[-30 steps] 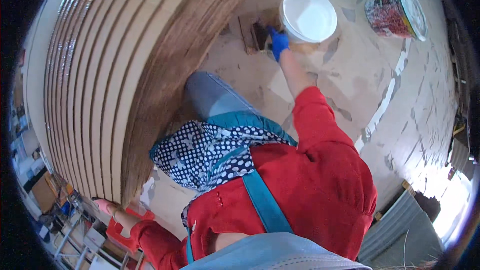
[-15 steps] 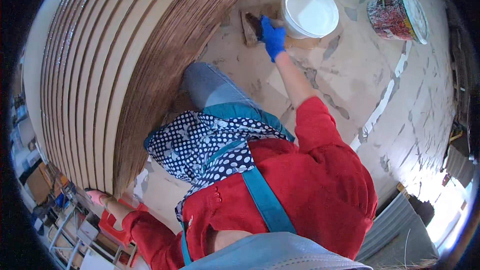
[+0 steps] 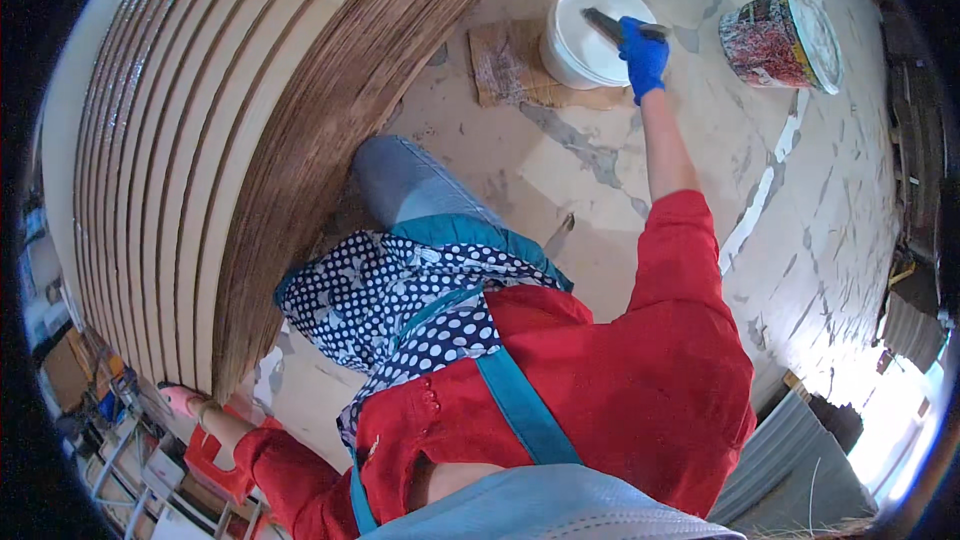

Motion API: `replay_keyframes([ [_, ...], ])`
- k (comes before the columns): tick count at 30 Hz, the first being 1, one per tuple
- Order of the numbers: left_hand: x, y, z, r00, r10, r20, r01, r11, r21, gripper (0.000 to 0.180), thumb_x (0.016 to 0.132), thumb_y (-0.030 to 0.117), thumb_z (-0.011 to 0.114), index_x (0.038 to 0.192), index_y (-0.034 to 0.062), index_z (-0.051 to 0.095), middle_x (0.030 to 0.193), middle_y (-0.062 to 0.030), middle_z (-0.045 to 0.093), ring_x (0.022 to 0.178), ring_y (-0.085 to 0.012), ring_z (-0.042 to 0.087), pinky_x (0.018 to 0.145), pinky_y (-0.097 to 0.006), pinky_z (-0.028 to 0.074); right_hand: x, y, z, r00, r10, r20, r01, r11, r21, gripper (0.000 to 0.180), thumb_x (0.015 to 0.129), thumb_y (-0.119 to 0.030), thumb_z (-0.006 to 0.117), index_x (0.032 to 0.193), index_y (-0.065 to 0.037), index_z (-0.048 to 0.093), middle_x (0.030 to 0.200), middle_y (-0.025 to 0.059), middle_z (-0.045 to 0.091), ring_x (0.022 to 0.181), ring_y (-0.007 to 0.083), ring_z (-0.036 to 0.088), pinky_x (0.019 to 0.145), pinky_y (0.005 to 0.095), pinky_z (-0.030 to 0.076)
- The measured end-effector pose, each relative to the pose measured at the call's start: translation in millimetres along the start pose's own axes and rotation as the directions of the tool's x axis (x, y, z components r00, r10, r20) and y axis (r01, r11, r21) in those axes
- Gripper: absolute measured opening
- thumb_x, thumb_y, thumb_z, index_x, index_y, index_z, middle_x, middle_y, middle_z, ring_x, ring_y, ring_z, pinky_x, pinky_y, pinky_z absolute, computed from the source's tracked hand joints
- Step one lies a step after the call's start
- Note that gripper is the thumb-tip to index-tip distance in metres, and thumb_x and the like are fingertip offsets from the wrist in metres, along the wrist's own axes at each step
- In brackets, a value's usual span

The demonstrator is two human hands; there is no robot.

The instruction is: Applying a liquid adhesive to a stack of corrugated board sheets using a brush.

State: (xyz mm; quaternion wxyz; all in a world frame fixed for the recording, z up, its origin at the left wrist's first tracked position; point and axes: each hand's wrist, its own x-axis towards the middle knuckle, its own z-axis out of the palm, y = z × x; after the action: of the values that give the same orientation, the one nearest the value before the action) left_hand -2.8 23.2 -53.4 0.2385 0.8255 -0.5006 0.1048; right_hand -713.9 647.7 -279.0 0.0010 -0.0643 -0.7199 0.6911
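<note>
My right hand point(image 3: 643, 52), in a blue glove, is closed around a flat brush point(image 3: 603, 26). The brush's dark end reaches over the mouth of a white bucket point(image 3: 567, 65), whose inside looks white. I cannot tell whether the brush touches what is in it. My left hand point(image 3: 183, 400), in a pink glove, is at the near lower corner of a tall stack of boards point(image 3: 300, 130). Its fingers are small and partly hidden against the board edges, so their grip is unclear. Dark, uneven edges show along the stack's side.
Under the white bucket lies a piece of brown cardboard point(image 3: 500, 65). A paint-smeared bucket point(image 3: 765, 40) stands to its right on the stained floor point(image 3: 790, 230). A red plastic stool point(image 3: 215, 455) is beside my left arm. Grey corrugated sheets point(image 3: 785, 460) lie at lower right.
My right hand has moved right with the brush, from the cardboard left of the white bucket to the bucket's right rim. The left hand stays at the stack's corner.
</note>
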Motion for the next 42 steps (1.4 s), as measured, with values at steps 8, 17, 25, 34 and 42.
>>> replay_keyframes([
  [8, 24, -19, 19, 0.999, 0.044, -0.015, -0.044, 0.999, -0.005, 0.042, 0.083, 0.034, 0.035, 0.100, 0.0005, 0.054, 0.092, -0.0192, 0.058, 0.082, -0.0285, 0.058, 0.070, -0.035, 0.047, 35, 83, 18, 0.985, -0.170, -0.001, 0.165, 0.957, -0.240, 0.022, 0.067, -0.025, 0.065, 0.071, -0.004, 0.061, 0.062, 0.0030, 0.057, 0.048, 0.0100, 0.050, 0.044, 0.0237, 0.042],
  [17, 82, -54, 64, 0.954, 0.272, -0.126, -0.248, 0.952, 0.176, 0.034, 0.083, 0.027, 0.037, 0.110, 0.0077, 0.045, 0.089, -0.0149, 0.058, 0.075, -0.0249, 0.059, 0.062, -0.036, 0.049, 31, 62, 17, 0.975, -0.208, -0.074, 0.134, 0.825, -0.549, 0.028, 0.067, -0.029, 0.062, 0.062, -0.002, 0.059, 0.055, 0.0072, 0.057, 0.052, 0.0143, 0.055, 0.048, 0.0298, 0.042],
  [25, 73, -55, 69, 0.958, 0.269, -0.103, -0.242, 0.945, 0.218, 0.039, 0.084, 0.020, 0.037, 0.122, 0.0131, 0.035, 0.088, -0.0126, 0.057, 0.072, -0.0238, 0.059, 0.057, -0.037, 0.049, 20, 35, 5, 0.968, 0.160, -0.194, -0.060, 0.896, 0.441, 0.023, 0.066, -0.027, 0.062, 0.077, -0.007, 0.059, 0.072, 0.0082, 0.059, 0.058, 0.0174, 0.056, 0.047, 0.0298, 0.045],
  [34, 76, -65, 68, 0.858, 0.513, 0.021, -0.395, 0.632, 0.667, 0.039, 0.083, 0.024, 0.036, 0.121, 0.0136, 0.036, 0.090, -0.0124, 0.057, 0.079, -0.0238, 0.057, 0.065, -0.034, 0.047, 6, -13, -41, 0.941, 0.289, 0.173, -0.295, 0.457, 0.839, 0.035, 0.072, -0.044, 0.050, 0.070, -0.009, 0.051, 0.049, 0.0053, 0.047, 0.039, 0.0164, 0.042, 0.037, 0.0256, 0.033],
  [42, 56, -50, 58, 0.966, 0.260, 0.012, -0.253, 0.927, 0.279, 0.043, 0.083, 0.035, 0.031, 0.114, 0.0095, 0.045, 0.099, -0.0123, 0.057, 0.092, -0.0247, 0.054, 0.080, -0.031, 0.042, 4, -51, -54, 0.960, 0.062, 0.273, -0.279, 0.285, 0.917, 0.048, 0.069, -0.058, 0.042, 0.069, -0.011, 0.047, 0.045, 0.0021, 0.038, 0.037, 0.0155, 0.033, 0.037, 0.0260, 0.026],
])
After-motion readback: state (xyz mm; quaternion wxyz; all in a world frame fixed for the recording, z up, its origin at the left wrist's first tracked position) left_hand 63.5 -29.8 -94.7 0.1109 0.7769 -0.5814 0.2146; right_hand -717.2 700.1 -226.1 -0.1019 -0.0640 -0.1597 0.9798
